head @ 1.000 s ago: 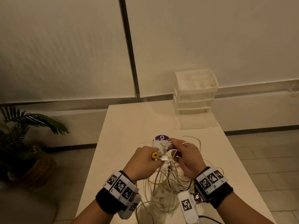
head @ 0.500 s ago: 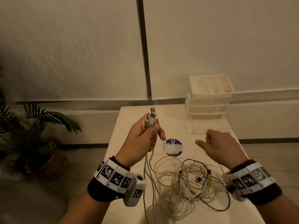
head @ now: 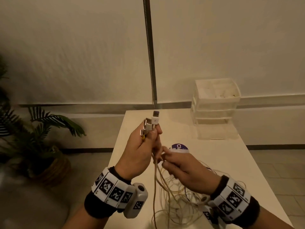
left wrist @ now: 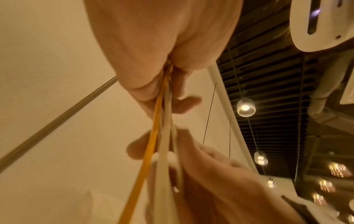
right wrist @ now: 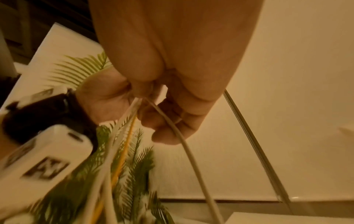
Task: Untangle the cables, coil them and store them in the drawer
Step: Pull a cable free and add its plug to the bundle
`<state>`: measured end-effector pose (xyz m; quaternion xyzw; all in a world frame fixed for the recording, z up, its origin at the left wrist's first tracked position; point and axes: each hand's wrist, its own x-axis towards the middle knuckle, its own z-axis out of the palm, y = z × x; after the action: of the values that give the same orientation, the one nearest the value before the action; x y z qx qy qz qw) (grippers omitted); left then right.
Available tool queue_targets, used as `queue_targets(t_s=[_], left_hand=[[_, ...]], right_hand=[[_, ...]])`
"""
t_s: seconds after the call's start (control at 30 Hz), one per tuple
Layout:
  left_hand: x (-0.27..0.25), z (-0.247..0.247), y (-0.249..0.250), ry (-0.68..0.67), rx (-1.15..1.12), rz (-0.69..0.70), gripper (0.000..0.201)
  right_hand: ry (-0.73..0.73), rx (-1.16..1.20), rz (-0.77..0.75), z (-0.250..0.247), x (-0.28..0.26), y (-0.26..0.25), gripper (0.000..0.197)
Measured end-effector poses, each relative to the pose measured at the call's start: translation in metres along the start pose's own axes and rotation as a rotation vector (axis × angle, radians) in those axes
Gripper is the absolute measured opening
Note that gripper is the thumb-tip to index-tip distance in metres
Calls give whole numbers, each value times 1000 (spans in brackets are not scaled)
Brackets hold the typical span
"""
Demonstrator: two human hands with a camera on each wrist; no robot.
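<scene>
Right hand (head: 183, 169) rejoined three plugs' (head: 151, 125) cables (head: 171, 195)

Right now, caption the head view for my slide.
Left hand holds cable plugs upright; right hand pinches strands above the tangle.

Left hand (head: 142, 151): raised off the tangle since one second ago — it now grips the bundled plug ends (head: 151, 124) upright above the worktop (head: 231, 162), a little higher than half a second ago.
Right hand (head: 183, 169): half a second ago it hung apart, holding nothing; it has closed in and now pinches the cables (head: 156, 179) just below the left hand.
Cables: strands drawn up taut from the heap (head: 178, 200) — one second ago they lay bunched between both hands.
</scene>
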<state>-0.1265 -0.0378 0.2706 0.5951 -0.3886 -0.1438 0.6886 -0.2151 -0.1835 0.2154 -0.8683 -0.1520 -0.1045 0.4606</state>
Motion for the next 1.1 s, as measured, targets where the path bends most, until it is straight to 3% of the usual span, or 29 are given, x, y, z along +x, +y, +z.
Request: queue_targets(t_s=[0.13,0.2,0.27,0.37,0.4,0.47,0.57,0.67,0.73,0.83,1.0,1.1], left_hand=[[2,-34,29,197,-50,-6,15],[3,-58,46,204,55,0,14],[1,-66,52,79,375,-31,17],[-8,-29,32,-242,801,-84,15],[-11,-11,20,-339,825,-93,19],[-16,20,1,-399,736,-118,20],[-18,38,-14,-280,464,-164,41],[-17,38,-15,-199,406,-159,34],[-13,35,-12,-91,382,-143,19],[0,17,3,240,369,-112,24],[11,-25,24,590,525,46,25],[8,-28,33,611,662,35,10]], right_hand=[[-62,-50,161,-4,-30,21,25],[-42,-65,264,-13,-47,30,30],[-9,-69,324,-25,-57,33,32],[23,-68,323,-40,-49,20,37],[31,-56,306,-42,-41,14,37],[61,-24,272,-47,-25,1,39],[127,-118,232,-56,-13,-8,38],[73,-251,225,-61,-14,-11,30],[67,-106,283,-64,-16,-13,29],[142,265,402,-72,-24,-9,27],[123,301,448,-75,-49,12,33],[194,310,456,-74,-56,16,32]])
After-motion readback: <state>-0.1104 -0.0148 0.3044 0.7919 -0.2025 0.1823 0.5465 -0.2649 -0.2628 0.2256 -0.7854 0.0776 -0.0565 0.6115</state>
